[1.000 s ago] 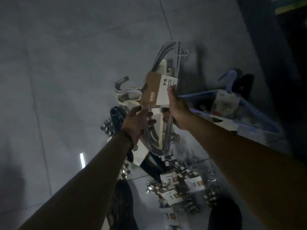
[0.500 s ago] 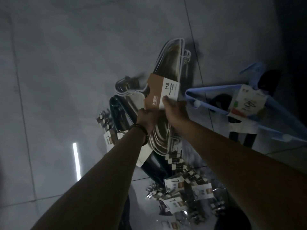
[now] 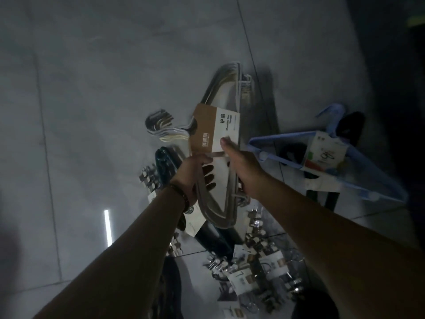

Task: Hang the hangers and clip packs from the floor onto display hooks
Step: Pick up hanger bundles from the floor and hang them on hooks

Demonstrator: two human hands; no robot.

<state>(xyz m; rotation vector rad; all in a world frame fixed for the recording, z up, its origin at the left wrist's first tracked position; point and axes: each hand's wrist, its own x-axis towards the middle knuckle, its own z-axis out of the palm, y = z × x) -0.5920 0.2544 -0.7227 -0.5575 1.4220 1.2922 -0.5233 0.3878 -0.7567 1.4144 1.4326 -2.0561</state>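
Head view: the left hand [image 3: 192, 173] and right hand [image 3: 243, 164] grip the hanger bundle [image 3: 213, 212] close together, right thumb on its cardboard sleeve [image 3: 207, 127]. Clip packs [image 3: 259, 268] and blue hangers [image 3: 372, 180] lie on the floor [image 3: 92, 111] nearby.

Grey tiled floor [image 3: 115, 88] below me, thin grout lines crossing it. Bright white light streak [image 3: 107, 227] reflected toward floor's left side. Dark fixture [image 3: 395, 65] along right edge; green-yellow strip [image 3: 416, 20] at top right corner.

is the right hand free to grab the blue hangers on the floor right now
Probably not yet: the right hand grips the grey hanger bundle together with the left hand. The blue hangers lie in the open beside it.
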